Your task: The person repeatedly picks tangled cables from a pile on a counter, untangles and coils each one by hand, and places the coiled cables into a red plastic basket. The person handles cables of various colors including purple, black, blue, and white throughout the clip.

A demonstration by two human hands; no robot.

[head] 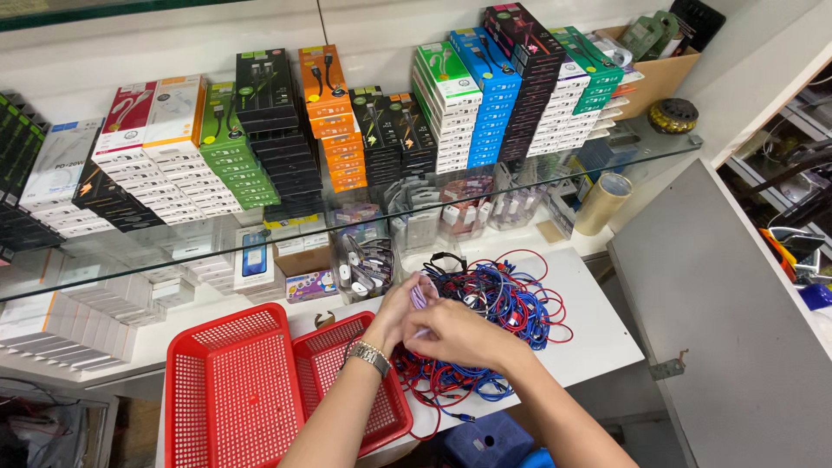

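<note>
— While the pale lilac cable (419,297) is pinched between both hands just above the heap of red and blue cables (494,321), how is the grip described?

— The left hand (400,310) is closed on the upper end of the lilac cable, and the right hand (459,334) is closed on its lower part; the fingertips themselves are partly hidden. The cable is held over the white tabletop (598,334), at the near left edge of the heap.

— What could be judged to go wrong?

— Loops of the heap could be snagged and dragged along if the lilac cable is pulled while tangled. Several red strands (438,403) are already seen hanging past the front edge of the tabletop, so more could be tipped to the floor by a tug.

— And further out?

— The two red baskets (234,390) are set just beside the left wrist, the smaller one overlapped by the forearm; it could be nudged off the edge. The clear tub of white plugs (364,269) behind the hands could be knocked, and the glass shelf (347,195) loaded with stacked boxes (485,95) could be bumped if the hands are lifted sharply.
</note>
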